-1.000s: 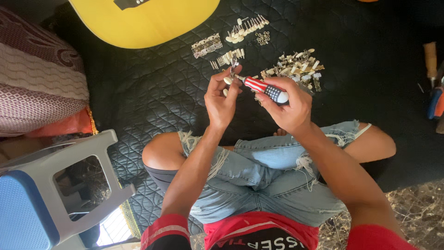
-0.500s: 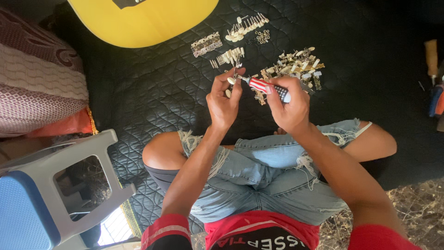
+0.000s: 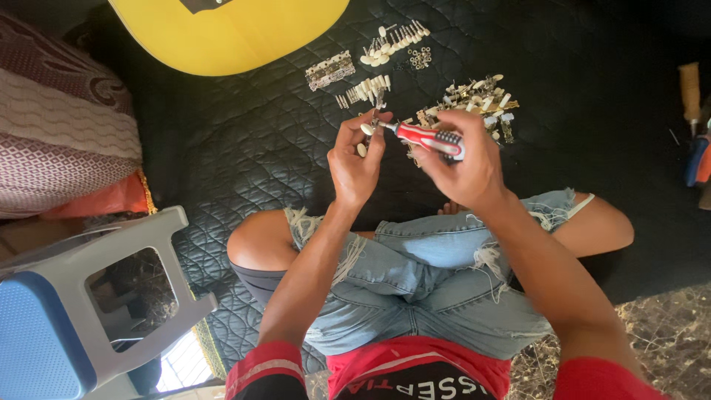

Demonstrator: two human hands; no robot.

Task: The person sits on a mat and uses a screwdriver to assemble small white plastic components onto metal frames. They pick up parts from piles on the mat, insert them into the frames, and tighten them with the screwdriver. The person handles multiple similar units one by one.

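In the head view, the right hand is closed around a red and grey screwdriver, and its metal tip points left to a small cream-knobbed metal part. The left hand pinches this part between the fingertips, raised over the black quilted mat and above the crossed legs in torn jeans. On the mat behind the hands lie a heap of mixed metal parts, a row of cream pegs, a small metal plate and more pegs with washers. A yellow guitar body is at the top, a grey and blue plastic stool at the lower left, and other tools at the right edge.

To do this step well, I judge that the tip should sit straight in the screw head and the left fingers should hold the part firmly, so it does not turn together with the screw; a slip may drop the screw into the quilt.

Compared with the frame half a second ago, both hands stay at nearly the same place, and the screwdriver handle lies a little flatter. The parts on the mat have not moved.
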